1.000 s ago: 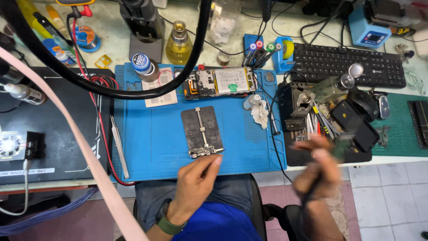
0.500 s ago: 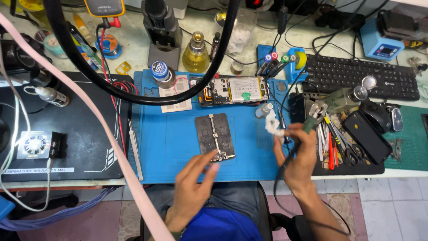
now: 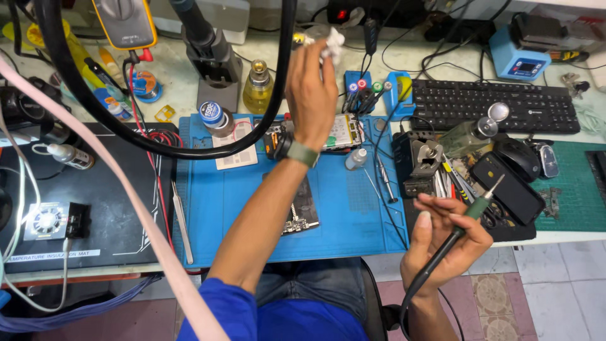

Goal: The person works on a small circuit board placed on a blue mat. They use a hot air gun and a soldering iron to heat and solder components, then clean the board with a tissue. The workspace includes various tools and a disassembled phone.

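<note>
Head view: left hand (image 3: 310,88) stretched far up the desk (image 3: 189,69), pinching a crumpled white tissue wad (image 3: 331,43). Right hand (image 3: 442,246) near the front edge, gripping a green-handled soldering iron (image 3: 475,208), tip angled up-right, well apart from the wad.

Seen from above: a pale workbench (image 3: 183,82), crowded along its far edge and lit evenly, without hard shadows. Was covered near the middle by a blue work mat (image 3: 240,215), flanked on the left by a black insulating mat (image 3: 113,189) and on the far right by a green cutting mat (image 3: 577,196). Ended at a white front edge on the near side. Below it, at the near right, lay a floor (image 3: 555,290) of plain pale tiles, mixed with reddish patterned tiles (image 3: 492,293). Showed the black edge of a chair (image 3: 372,297) tucked close to the bench.
</note>
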